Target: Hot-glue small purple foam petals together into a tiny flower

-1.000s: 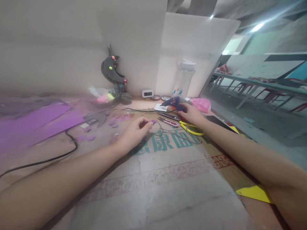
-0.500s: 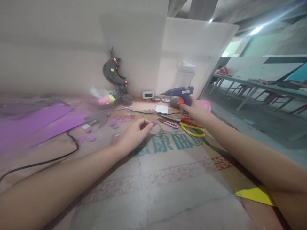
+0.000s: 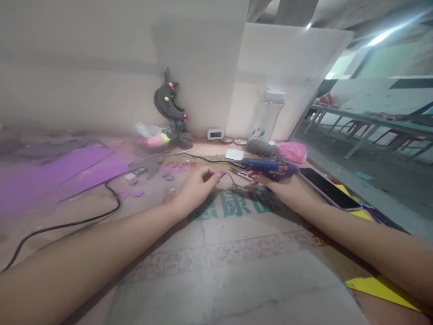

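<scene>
Between the thumb and fingers of my left hand is a small purple flower piece, held above the table. A thin grey string trails from beside it to the right. My right hand is wrapped round the handle of a blue glue gun, whose nozzle points left toward the flower. A pink-handled cutter lies just under the gun, partly covered by my right fingers. More purple flower pieces lie beyond my left hand.
Purple sheets spread on the left near a black cable. At the back stand a dark crescent ornament, a small digital clock and a clear bottle. Grey yarn, a pink bag and a phone lie right.
My right hand has brought the glue gun down from the back, nearer to the flower. My left hand keeps its pinch. The view has shifted slightly, and the phone is now uncovered.
</scene>
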The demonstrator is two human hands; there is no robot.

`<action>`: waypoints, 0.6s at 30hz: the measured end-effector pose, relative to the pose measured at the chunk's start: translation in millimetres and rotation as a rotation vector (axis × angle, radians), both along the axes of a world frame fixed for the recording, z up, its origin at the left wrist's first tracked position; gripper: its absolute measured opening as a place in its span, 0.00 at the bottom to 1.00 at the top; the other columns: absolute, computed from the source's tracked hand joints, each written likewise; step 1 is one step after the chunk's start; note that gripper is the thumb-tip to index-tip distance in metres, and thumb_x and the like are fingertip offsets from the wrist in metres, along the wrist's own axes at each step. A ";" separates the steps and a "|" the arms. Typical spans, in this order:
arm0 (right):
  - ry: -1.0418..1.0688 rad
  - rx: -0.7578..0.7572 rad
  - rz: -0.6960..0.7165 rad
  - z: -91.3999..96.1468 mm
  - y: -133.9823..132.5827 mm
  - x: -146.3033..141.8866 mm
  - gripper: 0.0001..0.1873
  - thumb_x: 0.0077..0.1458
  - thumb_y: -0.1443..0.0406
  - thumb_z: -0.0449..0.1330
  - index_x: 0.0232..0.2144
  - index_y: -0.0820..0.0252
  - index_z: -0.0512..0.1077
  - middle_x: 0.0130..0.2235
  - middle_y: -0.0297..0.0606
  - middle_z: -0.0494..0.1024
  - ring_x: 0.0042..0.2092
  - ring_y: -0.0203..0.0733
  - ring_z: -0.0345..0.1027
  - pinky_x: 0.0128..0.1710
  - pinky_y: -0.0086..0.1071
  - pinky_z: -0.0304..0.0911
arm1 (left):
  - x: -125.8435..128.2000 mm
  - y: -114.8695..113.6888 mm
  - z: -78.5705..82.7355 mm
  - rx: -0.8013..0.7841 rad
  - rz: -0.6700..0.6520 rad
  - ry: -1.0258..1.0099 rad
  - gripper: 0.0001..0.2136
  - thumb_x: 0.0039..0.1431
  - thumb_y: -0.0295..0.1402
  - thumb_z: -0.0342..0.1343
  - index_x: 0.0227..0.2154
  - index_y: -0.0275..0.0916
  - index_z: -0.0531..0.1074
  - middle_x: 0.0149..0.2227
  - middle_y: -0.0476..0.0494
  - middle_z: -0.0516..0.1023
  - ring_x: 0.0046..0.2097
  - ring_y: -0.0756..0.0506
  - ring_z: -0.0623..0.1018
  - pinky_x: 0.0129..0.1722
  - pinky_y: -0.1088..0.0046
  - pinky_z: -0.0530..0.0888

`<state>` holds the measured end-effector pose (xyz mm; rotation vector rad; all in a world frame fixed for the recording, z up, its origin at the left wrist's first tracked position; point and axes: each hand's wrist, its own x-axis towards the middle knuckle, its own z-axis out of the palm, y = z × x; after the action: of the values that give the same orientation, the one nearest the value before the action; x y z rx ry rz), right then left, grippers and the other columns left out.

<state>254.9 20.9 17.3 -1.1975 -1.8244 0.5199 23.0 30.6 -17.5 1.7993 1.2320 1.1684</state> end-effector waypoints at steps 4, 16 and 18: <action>-0.136 0.043 0.017 4.3 -15.2 -1.7 0.06 0.53 0.59 0.61 0.28 0.53 0.75 0.29 0.36 0.80 0.33 0.48 0.75 0.36 0.40 0.71 | 0.3 -0.5 3.0 -0.034 0.024 -0.010 0.12 0.57 0.43 0.54 0.27 0.39 0.70 0.28 0.48 0.74 0.32 0.47 0.72 0.33 0.73 0.66; -0.071 0.097 0.078 -8.7 -9.4 -2.1 0.07 0.51 0.58 0.61 0.32 0.54 0.72 0.32 0.36 0.79 0.36 0.46 0.75 0.39 0.40 0.70 | 2.8 0.5 3.3 -0.115 -0.077 -0.255 0.10 0.58 0.40 0.54 0.32 0.36 0.67 0.35 0.45 0.75 0.33 0.48 0.77 0.36 0.71 0.73; -0.089 0.110 0.049 -6.9 -11.8 -4.2 0.07 0.52 0.59 0.60 0.33 0.54 0.72 0.34 0.38 0.80 0.36 0.47 0.75 0.39 0.40 0.70 | 4.5 -3.0 6.2 -0.198 -0.132 -0.353 0.10 0.60 0.39 0.53 0.34 0.36 0.65 0.42 0.42 0.75 0.31 0.50 0.79 0.33 0.73 0.74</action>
<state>250.7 9.0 10.4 -1.1196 -1.9359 0.3944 27.5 27.5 -11.3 1.4319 0.9706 1.1827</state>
